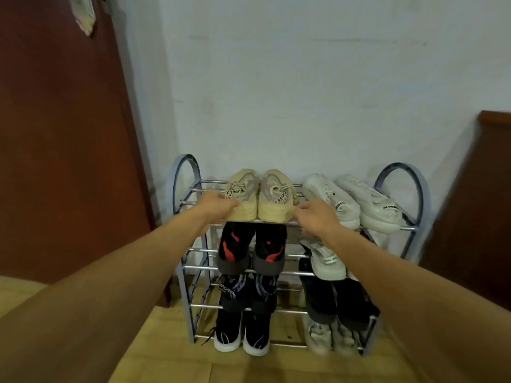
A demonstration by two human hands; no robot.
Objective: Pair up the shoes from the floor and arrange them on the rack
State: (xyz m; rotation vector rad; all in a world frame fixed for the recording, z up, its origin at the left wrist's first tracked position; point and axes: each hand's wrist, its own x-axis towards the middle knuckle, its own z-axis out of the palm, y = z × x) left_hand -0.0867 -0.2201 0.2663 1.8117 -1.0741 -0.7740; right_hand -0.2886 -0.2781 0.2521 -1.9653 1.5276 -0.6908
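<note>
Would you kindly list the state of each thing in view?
Beige pair: together on top shelf, heels outward.
White pair: top shelf, right.
Rack: upright, shoes on every shelf.
Left hand: touching left beige shoe.
Right hand: at right beige shoe's heel.

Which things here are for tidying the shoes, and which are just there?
For the job: beige shoes, white shoes, black-and-red shoes, rack, left hand, right hand.

Just there: door, wall, wooden furniture.
</note>
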